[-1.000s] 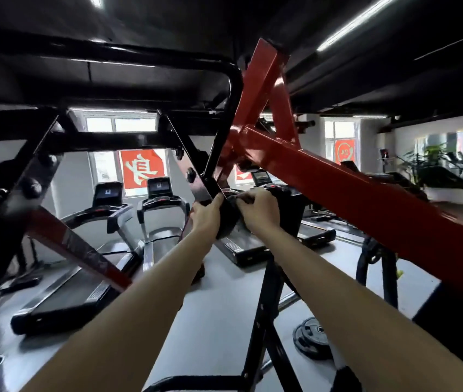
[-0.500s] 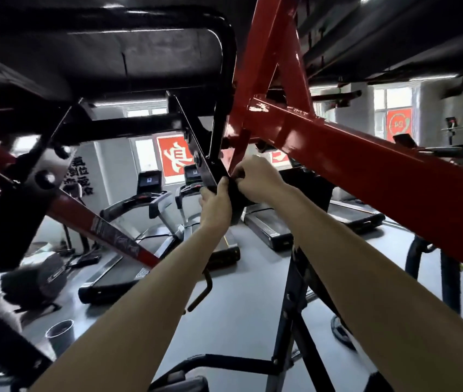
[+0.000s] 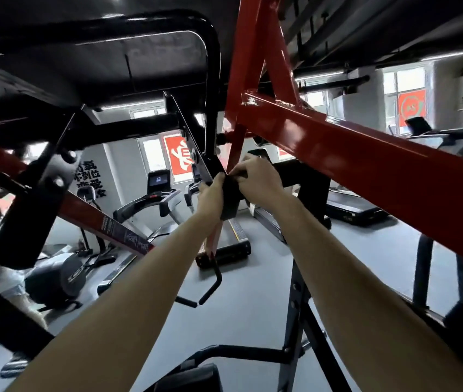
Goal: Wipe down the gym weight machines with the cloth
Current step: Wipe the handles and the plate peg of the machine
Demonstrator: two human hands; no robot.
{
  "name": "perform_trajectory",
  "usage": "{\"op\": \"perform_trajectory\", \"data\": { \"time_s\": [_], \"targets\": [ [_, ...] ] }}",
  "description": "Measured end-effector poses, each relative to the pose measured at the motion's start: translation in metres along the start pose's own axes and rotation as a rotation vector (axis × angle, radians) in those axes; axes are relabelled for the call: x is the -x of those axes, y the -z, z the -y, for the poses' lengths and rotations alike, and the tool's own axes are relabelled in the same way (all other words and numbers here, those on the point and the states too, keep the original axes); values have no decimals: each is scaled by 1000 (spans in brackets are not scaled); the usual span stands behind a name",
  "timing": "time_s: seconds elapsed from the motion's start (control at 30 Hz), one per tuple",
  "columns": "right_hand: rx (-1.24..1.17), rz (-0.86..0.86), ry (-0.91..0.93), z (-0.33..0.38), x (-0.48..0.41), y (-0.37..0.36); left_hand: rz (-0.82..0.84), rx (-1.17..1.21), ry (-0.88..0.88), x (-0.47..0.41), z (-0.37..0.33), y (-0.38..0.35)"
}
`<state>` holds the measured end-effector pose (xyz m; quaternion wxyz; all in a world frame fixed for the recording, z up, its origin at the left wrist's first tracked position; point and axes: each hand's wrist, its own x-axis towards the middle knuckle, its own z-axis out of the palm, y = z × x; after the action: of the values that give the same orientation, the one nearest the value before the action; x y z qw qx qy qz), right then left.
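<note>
Scarcely shifting, left hand (image 3: 210, 197) and right hand (image 3: 258, 179) are gripping one black fabric cloth (image 3: 231, 200). Fingers are curling around it.

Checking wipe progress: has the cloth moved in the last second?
No. The cloth stays at the black bracket's lower end, gripped by left hand and right hand; only the camera shifted.

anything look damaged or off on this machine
The red beam has pale patches near its upper joint, like chipped or scuffed paint, though it could be glare. Nothing else stands out.
</note>
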<state>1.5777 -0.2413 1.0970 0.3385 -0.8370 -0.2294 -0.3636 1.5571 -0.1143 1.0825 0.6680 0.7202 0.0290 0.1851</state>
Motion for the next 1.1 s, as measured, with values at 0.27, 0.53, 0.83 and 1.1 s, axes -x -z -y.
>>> {"op": "perform_trajectory", "data": {
  "time_s": [0.27,0.53,0.83,1.1],
  "targets": [
    [-419,-478,-59,1,69,-46,-164,-143,42,1,-8,-11],
    [-767,-431,-229,-4,87,-56,-190,-223,-41,-10,-2,-15],
    [-908,-439,-359,-6,100,-72,-223,-472,-134,-13,0,-15],
    [-1284,-173,-582,-8,78,-64,-317,-400,-90,-9,0,-18]
  ]
}}
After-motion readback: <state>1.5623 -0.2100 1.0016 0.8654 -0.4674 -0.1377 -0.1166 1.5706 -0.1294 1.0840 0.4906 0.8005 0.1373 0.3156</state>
